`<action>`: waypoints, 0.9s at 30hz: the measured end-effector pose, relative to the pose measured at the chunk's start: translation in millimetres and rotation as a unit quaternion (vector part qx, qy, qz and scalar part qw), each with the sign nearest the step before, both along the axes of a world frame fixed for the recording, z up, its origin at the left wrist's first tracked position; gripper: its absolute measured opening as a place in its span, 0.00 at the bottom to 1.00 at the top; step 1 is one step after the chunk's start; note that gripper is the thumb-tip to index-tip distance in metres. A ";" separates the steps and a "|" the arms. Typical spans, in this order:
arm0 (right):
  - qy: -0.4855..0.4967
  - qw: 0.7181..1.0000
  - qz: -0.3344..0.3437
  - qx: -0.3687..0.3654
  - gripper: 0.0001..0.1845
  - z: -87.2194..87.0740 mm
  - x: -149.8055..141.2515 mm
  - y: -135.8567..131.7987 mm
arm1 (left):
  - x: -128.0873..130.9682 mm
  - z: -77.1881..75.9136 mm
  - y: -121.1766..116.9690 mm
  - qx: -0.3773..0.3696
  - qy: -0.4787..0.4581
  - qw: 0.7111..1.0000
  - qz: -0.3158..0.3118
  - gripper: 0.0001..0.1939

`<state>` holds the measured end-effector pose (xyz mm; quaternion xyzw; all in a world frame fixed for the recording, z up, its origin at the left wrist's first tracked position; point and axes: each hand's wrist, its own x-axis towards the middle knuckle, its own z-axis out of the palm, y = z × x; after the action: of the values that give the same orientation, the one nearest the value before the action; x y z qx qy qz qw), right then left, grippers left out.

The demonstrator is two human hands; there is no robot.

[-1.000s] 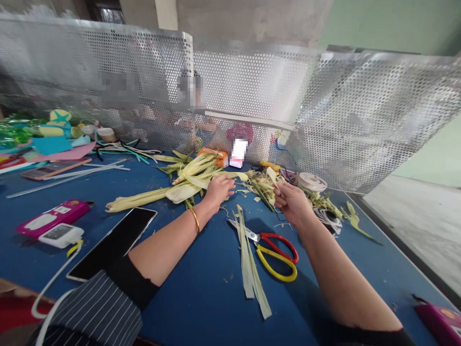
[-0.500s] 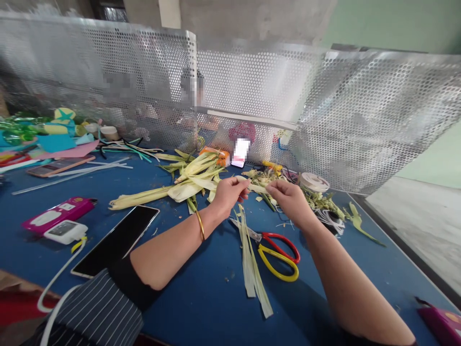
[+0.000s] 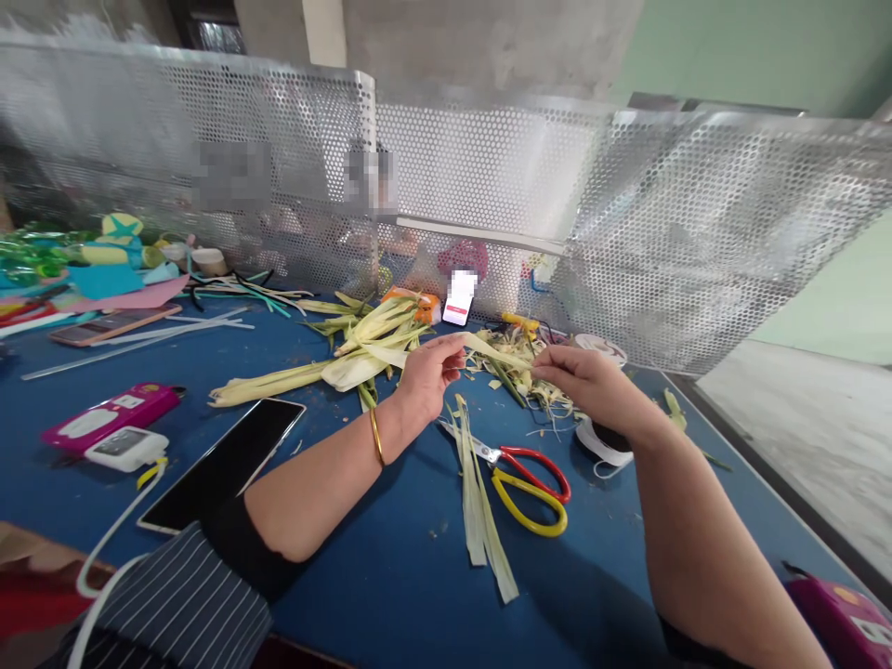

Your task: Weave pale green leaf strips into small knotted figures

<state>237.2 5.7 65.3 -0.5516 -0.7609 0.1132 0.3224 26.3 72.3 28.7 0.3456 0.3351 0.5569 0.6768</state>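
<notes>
A pale corn husk strip (image 3: pixel 496 354) stretches between my two hands above the table. My left hand (image 3: pixel 430 374), with a gold bangle at its wrist, pinches the strip's left end. At its other end, my right hand (image 3: pixel 583 376) grips the strip between thumb and fingers. Below them, cut husk strips (image 3: pixel 475 502) lie across the blades of scissors (image 3: pixel 533 483) with one red and one yellow handle. A pile of corn husks (image 3: pixel 369 348) rests just left of my left hand. Husk scraps (image 3: pixel 519 372) are heaped behind the held strip.
A black-screened phone (image 3: pixel 223 465), a white plug-in device (image 3: pixel 126 448) with a cable and a magenta box (image 3: pixel 111 416) lie at left. A lit phone (image 3: pixel 460 299) leans against the perforated metal screen (image 3: pixel 480 167). A white roll (image 3: pixel 603 444) sits near my right forearm.
My right hand has moved to the right, away from my left hand, and more of the husk strip shows between them. The white roll is now visible beneath my right hand.
</notes>
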 end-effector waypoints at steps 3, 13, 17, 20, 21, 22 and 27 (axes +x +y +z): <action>-0.077 0.987 -0.120 0.070 0.11 6.4 6.5 -6.3 | -6.6 2.4 -3.6 -0.002 0.056 0.997 0.052 0.07; -0.108 0.994 0.001 0.005 0.10 -7.3 -52.1 -27.5 | -24.7 -0.7 -56.9 0.400 0.423 0.809 -0.080 0.09; 0.013 1.000 0.009 -0.021 0.12 -22.2 -51.1 -33.2 | -29.7 -12.0 -60.1 0.332 0.411 0.833 -0.163 0.18; 0.160 0.985 -0.053 -0.031 0.14 -36.0 -31.0 -36.0 | -32.4 -21.6 -58.7 0.237 0.370 0.876 -0.198 0.17; 0.223 0.968 -0.114 -0.005 0.13 -40.7 -23.8 -36.6 | -32.5 -24.3 -58.4 0.196 0.355 0.891 -0.205 0.17; 0.281 0.942 -0.182 0.029 0.12 -45.2 -17.5 -37.1 | -32.2 -26.6 -58.2 0.157 0.337 0.904 -0.211 0.16; 0.481 0.832 -0.271 0.051 0.15 -61.5 -18.0 -37.6 | -26.9 -30.1 -60.0 0.062 0.247 0.947 -0.196 0.15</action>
<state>219.2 -32.0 3.8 -0.5940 -0.3342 0.2333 0.6936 -0.6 12.3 -1.3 0.5724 0.3827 0.3296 0.6460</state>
